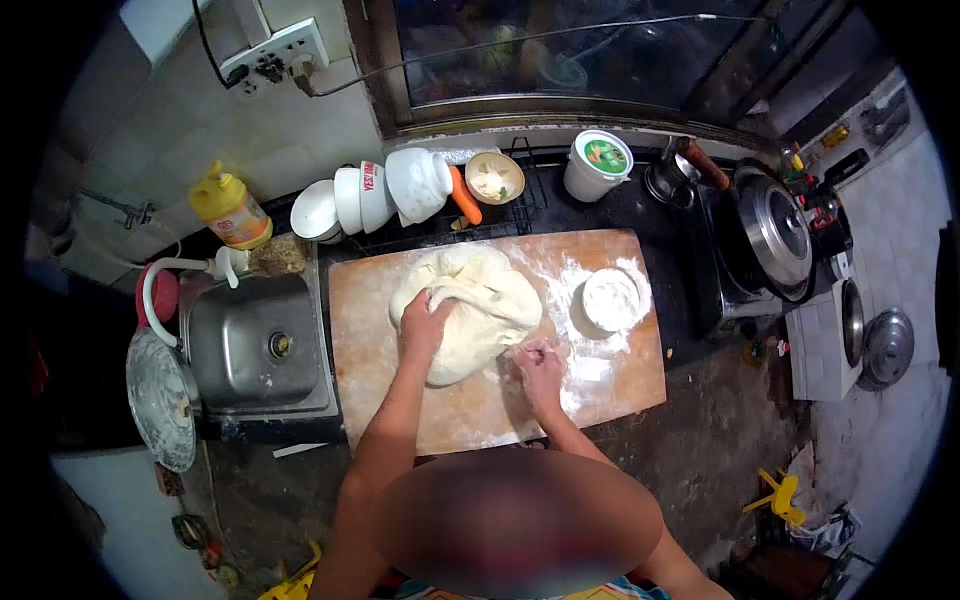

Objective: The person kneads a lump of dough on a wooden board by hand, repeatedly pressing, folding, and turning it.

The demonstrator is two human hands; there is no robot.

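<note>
see large pale dough (475, 318) near mid-frame, lying on wooden board (362, 310), slightly left of board's middle. have left hand (425, 325) on dough's left part, fingers bent over by a raised fold; cannot tell whether clamped on it or just pressing. have right hand (541, 372) at dough's lower right edge, fingers curled in together; cannot tell whether pinching dough or only touching it.

see loose white powder (590, 372) over right part of board, also around round white tub (588, 312); more of same inside tub.

along upper middle of frame, above board, find white bowls (346, 198) in a tipped row, then orange object (465, 196) just beside, then small bowl (513, 176) with pale bits inside, then lidded white bucket (590, 180) farther right.

at left of frame, find steel sink (228, 335) just beside board, with yellow bottle (228, 203) above it. at upper right, find lidded pan (775, 235) on stove (712, 285). at upper left, find power strip (285, 50) on wall, cords plugged in.
</note>
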